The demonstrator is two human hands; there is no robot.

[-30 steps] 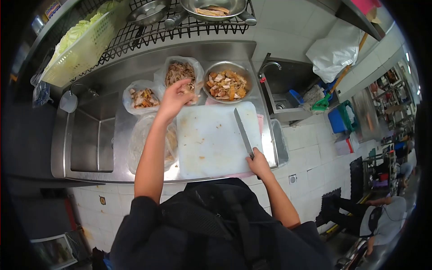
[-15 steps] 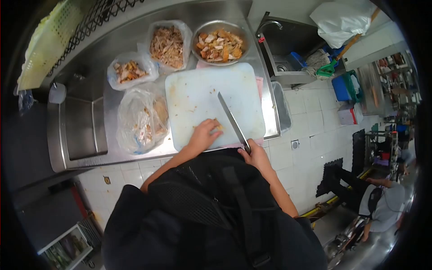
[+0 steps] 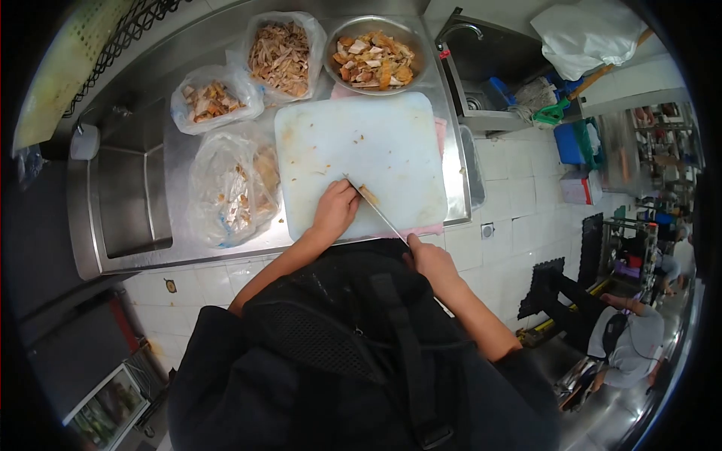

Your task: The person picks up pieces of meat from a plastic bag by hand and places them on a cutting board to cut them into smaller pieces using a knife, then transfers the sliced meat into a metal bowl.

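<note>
My right hand point(image 3: 432, 263) is closed around the handle of a long knife point(image 3: 383, 216) at the near edge of a white cutting board point(image 3: 391, 135). The blade slants up and left across the board, its tip by the fingers of my left hand point(image 3: 336, 209). Those fingers are curled and pressed together at a small piece of cooked meat point(image 3: 368, 194), part of which shows right of the blade. My fingers and the blade hide the rest. Small crumbs dot the board.
Behind the board stand a metal bowl point(image 3: 329, 62) of chopped meat and a bag of shredded meat point(image 3: 282, 56). Left are a smaller bag of meat pieces point(image 3: 212, 101) and a large clear bag point(image 3: 226, 188). Sinks flank the counter. Another person point(image 3: 632, 342) is far right.
The knife has swung left and now lies against my left fingers. My left hand has shifted slightly left, its fingers more tucked in. The view has shifted a little.
</note>
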